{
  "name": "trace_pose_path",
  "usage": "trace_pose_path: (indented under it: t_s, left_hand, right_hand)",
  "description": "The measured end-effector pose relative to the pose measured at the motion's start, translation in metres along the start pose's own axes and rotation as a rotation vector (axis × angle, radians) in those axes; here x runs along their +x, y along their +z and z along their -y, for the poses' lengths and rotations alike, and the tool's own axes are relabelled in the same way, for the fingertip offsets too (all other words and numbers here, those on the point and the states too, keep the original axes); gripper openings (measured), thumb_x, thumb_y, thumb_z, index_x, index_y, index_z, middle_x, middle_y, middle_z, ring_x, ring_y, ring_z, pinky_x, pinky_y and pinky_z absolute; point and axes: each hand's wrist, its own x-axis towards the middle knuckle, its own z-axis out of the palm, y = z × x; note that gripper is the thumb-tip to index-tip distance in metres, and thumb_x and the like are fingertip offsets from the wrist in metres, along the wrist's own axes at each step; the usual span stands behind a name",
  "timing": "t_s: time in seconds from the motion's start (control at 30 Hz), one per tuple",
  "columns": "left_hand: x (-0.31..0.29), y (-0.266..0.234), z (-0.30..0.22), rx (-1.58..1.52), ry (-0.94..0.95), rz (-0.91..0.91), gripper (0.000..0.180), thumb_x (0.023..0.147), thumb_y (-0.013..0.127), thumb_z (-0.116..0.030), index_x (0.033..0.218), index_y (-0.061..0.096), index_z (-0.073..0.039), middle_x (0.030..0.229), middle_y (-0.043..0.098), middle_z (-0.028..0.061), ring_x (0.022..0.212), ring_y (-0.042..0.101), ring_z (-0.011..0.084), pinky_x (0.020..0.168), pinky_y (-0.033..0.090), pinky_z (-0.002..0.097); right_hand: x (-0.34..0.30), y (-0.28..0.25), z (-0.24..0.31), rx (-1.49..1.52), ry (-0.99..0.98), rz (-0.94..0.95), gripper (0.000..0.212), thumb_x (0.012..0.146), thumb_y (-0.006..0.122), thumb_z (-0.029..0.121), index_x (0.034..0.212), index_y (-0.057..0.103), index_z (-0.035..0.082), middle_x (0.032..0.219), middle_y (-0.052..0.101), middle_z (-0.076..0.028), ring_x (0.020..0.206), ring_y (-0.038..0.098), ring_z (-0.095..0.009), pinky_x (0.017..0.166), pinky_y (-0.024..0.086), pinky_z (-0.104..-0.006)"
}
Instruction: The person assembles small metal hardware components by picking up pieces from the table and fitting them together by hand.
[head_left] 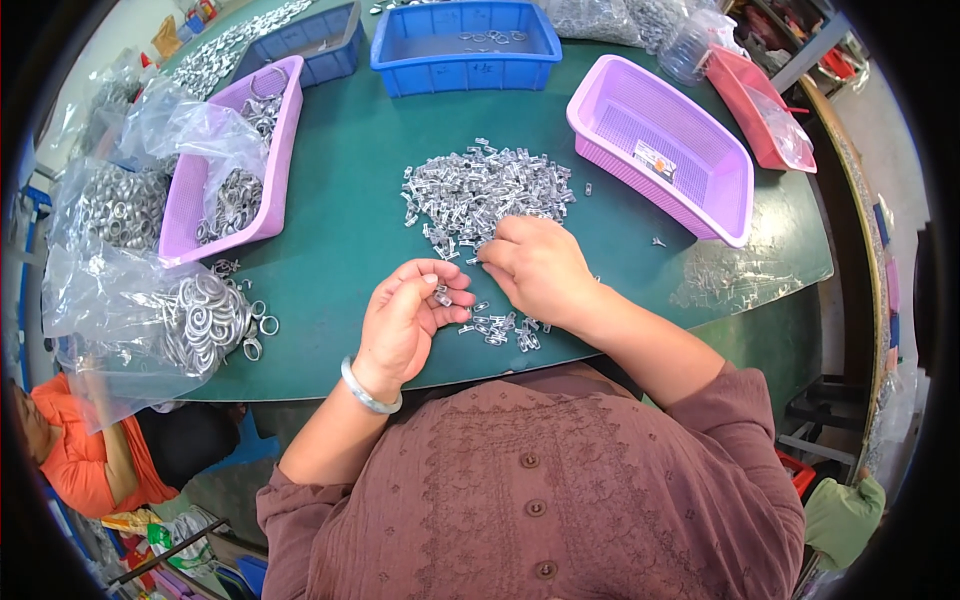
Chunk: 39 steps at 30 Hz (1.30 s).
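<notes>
A heap of small silvery metal pieces (490,190), each with an opening in it, lies on the green tabletop (340,220) before me. My left hand (405,310), with a pale bangle (362,392) at its wrist, is palm-up at the heap's near side. Its curled fingers hold one or more of the small metal pieces (442,296). At the heap's near edge, the fingers of my right hand (545,270) are pinched together by a small metal piece (472,261); its fingertips are partly hidden. A smaller cluster of the same pieces (522,334) lies between my hands and the table edge.
To the left are a purple basket (285,150) of metal rings and clear bags of rings (205,320). Blue bins (465,75) stand at the back. A purple basket (600,110) and a red basket (735,90) stand right. Someone in orange (85,460) is at lower left.
</notes>
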Motion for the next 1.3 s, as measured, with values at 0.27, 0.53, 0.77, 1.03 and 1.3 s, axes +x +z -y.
trace_pose_path:
  t_s: [0.27, 0.53, 0.77, 1.03, 1.3]
  left_hand:
    - [-0.001, -0.006, 0.004, 0.237, 0.008, -0.068, 0.015, 0.088, 0.049, -0.008, 0.099, 0.056, 0.001, 0.084, 0.06, 0.0072, 0.069, 0.057, 0.0124, 0.061, 0.047, 0.0234]
    - [0.0, 0.0, 0.001, 0.216, -0.043, -0.052, 0.015, 0.088, 0.051, -0.01, 0.097, 0.057, 0.0, 0.081, 0.061, 0.0058, 0.066, 0.057, 0.0106, 0.057, 0.046, 0.0211]
    - [0.002, 0.004, 0.012, 0.16, 0.056, -0.013, 0.015, 0.085, 0.057, -0.01, 0.096, 0.057, 0.0, 0.081, 0.06, 0.0043, 0.066, 0.056, 0.009, 0.056, 0.046, 0.0202]
    - [0.0, 0.001, 0.013, 0.135, 0.129, -0.008, 0.015, 0.085, 0.057, -0.01, 0.097, 0.058, 0.0, 0.082, 0.06, 0.0046, 0.067, 0.056, 0.0093, 0.057, 0.045, 0.0209]
    - [0.001, -0.003, 0.014, 0.1, 0.106, -0.003, 0.013, 0.086, 0.056, -0.01, 0.096, 0.058, -0.001, 0.082, 0.06, 0.0053, 0.066, 0.056, 0.011, 0.057, 0.045, 0.022]
  right_hand:
    - [0.005, 0.008, 0.002, -0.085, -0.033, 0.036, 0.001, 0.066, 0.056, 0.009, 0.065, 0.056, 0.008, 0.068, 0.049, -0.005, 0.066, 0.054, -0.023, 0.058, 0.044, -0.0345]
    - [0.007, -0.014, 0.018, 0.2, 0.067, 0.029, 0.004, 0.071, 0.06, 0.01, 0.072, 0.058, 0.006, 0.072, 0.052, -0.006, 0.069, 0.055, -0.026, 0.059, 0.045, -0.0365]
    - [0.001, -0.015, 0.023, 0.134, -0.062, -0.119, 0.009, 0.07, 0.062, 0.011, 0.076, 0.058, 0.006, 0.071, 0.051, -0.006, 0.068, 0.055, -0.026, 0.058, 0.044, -0.0363]
    - [-0.006, -0.018, 0.017, 0.312, 0.101, -0.104, 0.019, 0.068, 0.066, 0.011, 0.084, 0.057, 0.006, 0.077, 0.055, -0.006, 0.069, 0.056, -0.026, 0.059, 0.045, -0.0352]
    - [-0.009, -0.003, 0.001, -0.056, 0.052, 0.0, 0.006, 0.071, 0.059, 0.011, 0.076, 0.06, 0.007, 0.073, 0.05, -0.006, 0.073, 0.053, -0.025, 0.066, 0.042, -0.0369]
